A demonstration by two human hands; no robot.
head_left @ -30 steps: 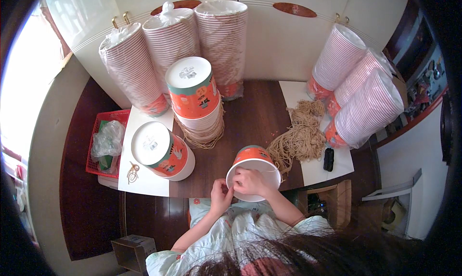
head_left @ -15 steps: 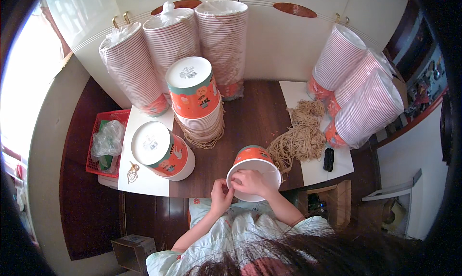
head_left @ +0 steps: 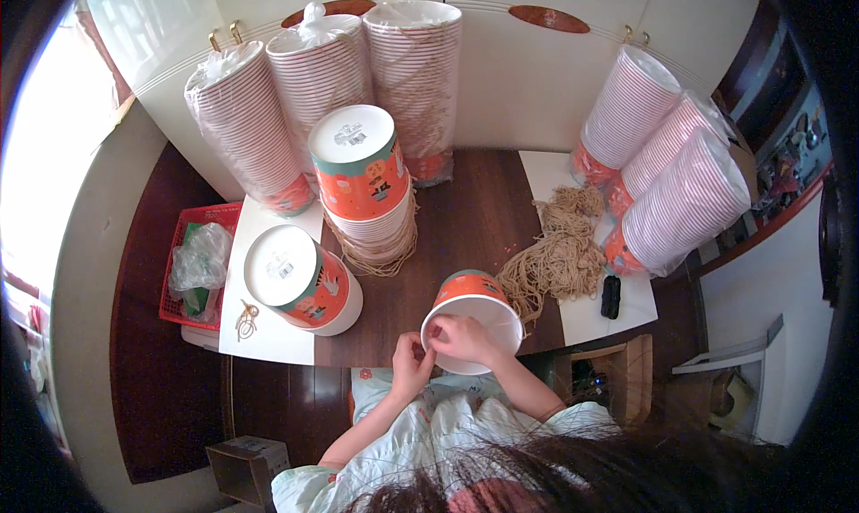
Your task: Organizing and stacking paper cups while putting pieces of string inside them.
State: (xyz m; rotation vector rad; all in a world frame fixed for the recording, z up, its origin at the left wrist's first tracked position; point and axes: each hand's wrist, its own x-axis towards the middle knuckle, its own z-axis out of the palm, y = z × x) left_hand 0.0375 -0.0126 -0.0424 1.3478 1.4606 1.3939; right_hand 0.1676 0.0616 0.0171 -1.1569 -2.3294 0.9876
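An orange paper bucket with a white inside lies tilted toward me at the table's near edge. My right hand rests on its rim, fingers pinched at the near-left side. My left hand is just outside the rim, fingers pinched close to the right hand's; something thin may be between them, too small to tell. A heap of tan string lies just right of the bucket.
A stack of orange buckets stands mid-table and another stack leans at the left. Tall bagged stacks stand at the back and right. A red basket with plastic bags and a black object sit at the sides.
Nearly nothing differs; my hands stay at the bucket's rim with only slight finger movement.
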